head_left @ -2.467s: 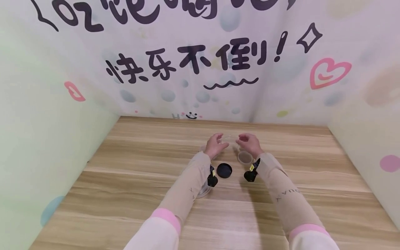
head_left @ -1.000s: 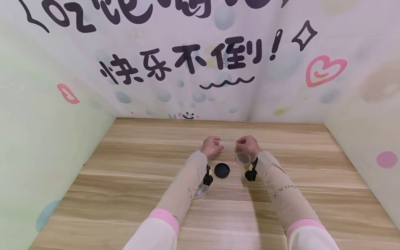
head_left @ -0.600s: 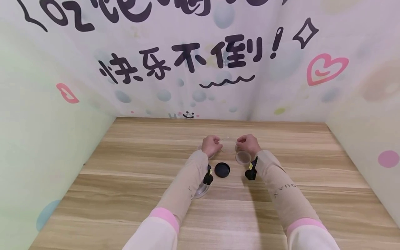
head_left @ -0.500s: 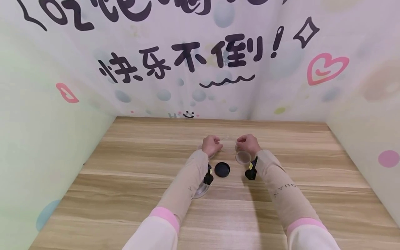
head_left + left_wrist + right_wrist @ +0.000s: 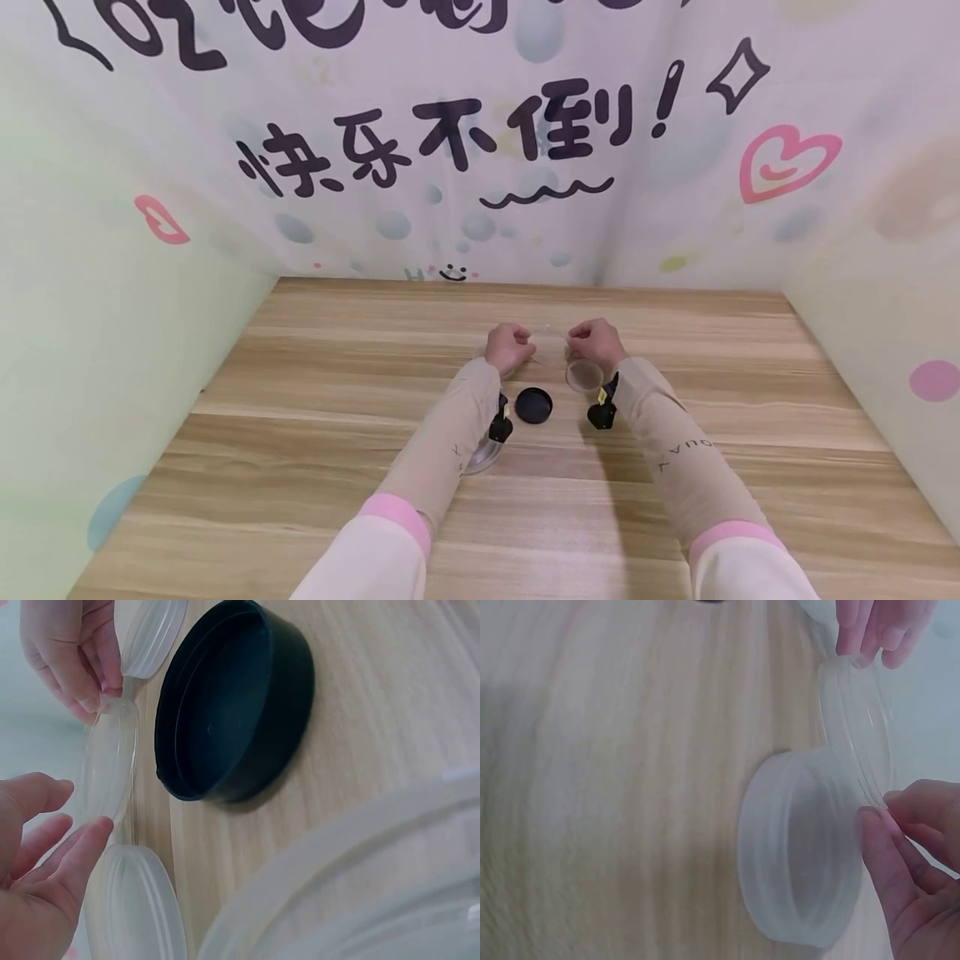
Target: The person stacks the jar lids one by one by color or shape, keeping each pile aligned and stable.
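A clear round plastic lid is held between both hands above the far middle of the table. My left hand pinches its left edge; in the left wrist view, the thumb and fingertips meet the rim of this lid from either side. On the opposite edge, my right hand pinches the rim between thumb and fingers, plain in the right wrist view on the lid. A frosted lid rests on the table just below the right hand. Another translucent lid lies by the left hand, mostly hidden in the head view.
Nearer than the hands sits a black round lid, hollow side up. A larger clear round lid or dish is partly covered by the left forearm. The wood-grain table meets a printed curtain at the back and pale side walls.
Both hands were looser around the clear lid earlier and now pinch it. Half a second ago the left hand held it with its right side apart from the right hand; now both grip it.
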Motion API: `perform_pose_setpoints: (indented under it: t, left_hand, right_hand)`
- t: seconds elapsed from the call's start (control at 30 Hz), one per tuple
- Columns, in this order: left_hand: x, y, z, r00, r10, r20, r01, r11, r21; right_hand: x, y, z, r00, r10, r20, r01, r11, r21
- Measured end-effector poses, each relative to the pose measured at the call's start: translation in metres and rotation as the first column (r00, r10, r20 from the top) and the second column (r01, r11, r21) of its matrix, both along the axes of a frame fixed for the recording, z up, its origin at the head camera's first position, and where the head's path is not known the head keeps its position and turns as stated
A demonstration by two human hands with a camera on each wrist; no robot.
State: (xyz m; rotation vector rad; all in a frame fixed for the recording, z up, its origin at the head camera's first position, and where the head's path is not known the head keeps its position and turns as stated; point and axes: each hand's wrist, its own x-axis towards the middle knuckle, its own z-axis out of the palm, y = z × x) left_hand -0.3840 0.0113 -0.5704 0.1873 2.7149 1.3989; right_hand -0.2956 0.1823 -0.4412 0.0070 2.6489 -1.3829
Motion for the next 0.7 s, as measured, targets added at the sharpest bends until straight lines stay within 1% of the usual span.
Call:
perform_pose_setpoints:
  t: [0.03,0.07,0.1,0.13,0.17,0.2,0.23,0.3,0.37,0.43,0.47,0.57,0.63,0.7]
  left_hand:
    - [0.019,-0.002,0.027,1.000,-0.005,0.019,0.005,1.000,0.014]
    - [0.033,-0.003,0.048,0.999,-0.005,0.043,0.004,1.000,0.025]
    - [0.039,-0.005,0.057,1.000,-0.010,0.029,0.009,0.999,0.044]
    - [0.044,-0.006,0.062,1.000,-0.015,0.011,0.014,0.998,0.059]
    - [0.048,-0.007,0.071,0.999,-0.023,0.038,0.020,0.997,0.072]
    - [0.043,-0.009,0.067,0.998,-0.035,0.052,0.031,0.995,0.092]
    - [0.043,-0.010,0.065,0.999,-0.046,-0.002,0.046,0.993,0.111]
    - [0.051,-0.011,0.076,0.999,-0.031,-0.011,0.032,0.994,0.102]
    - [0.067,-0.011,0.101,0.999,-0.008,0.048,0.004,0.996,0.090]
    - [0.079,-0.011,0.117,0.999,0.022,0.032,-0.024,0.996,0.085]
    - [0.088,-0.010,0.130,0.997,0.037,0.064,-0.042,0.997,0.067]
    - [0.099,-0.012,0.142,0.999,0.040,0.021,-0.041,0.997,0.070]
    - [0.102,-0.014,0.145,0.999,0.032,-0.005,-0.032,0.997,0.065]
    - [0.103,-0.016,0.147,1.000,0.023,-0.015,-0.022,0.997,0.071]
  right_hand:
    - [0.000,0.000,0.001,1.000,0.002,-0.004,-0.002,1.000,0.004]
    - [0.000,0.001,0.001,1.000,0.003,-0.009,-0.003,1.000,0.008]
    - [0.000,0.001,0.002,1.000,0.006,-0.016,-0.005,1.000,0.017]
    - [0.000,0.001,0.003,1.000,0.010,-0.023,-0.010,1.000,0.023]
    - [0.001,0.002,0.003,0.999,0.017,-0.029,-0.016,0.999,0.029]
    - [0.001,0.002,0.004,0.999,0.023,-0.034,-0.022,0.999,0.036]
    - [0.001,0.003,0.004,0.999,0.028,-0.038,-0.026,0.999,0.040]
    - [0.001,0.003,0.006,0.999,0.026,-0.039,-0.025,0.999,0.031]
    - [0.003,0.002,0.008,0.998,0.028,-0.049,-0.026,0.999,0.029]
    - [0.004,0.000,0.011,0.998,0.024,-0.064,-0.022,0.999,0.031]
    - [0.004,-0.001,0.012,0.997,0.018,-0.073,-0.016,0.999,0.033]
    - [0.006,-0.003,0.017,0.995,0.016,-0.098,-0.012,0.999,0.036]
    - [0.006,-0.004,0.019,0.994,0.012,-0.104,-0.009,1.000,0.030]
    - [0.006,-0.005,0.021,0.995,0.014,-0.101,-0.012,1.000,0.023]
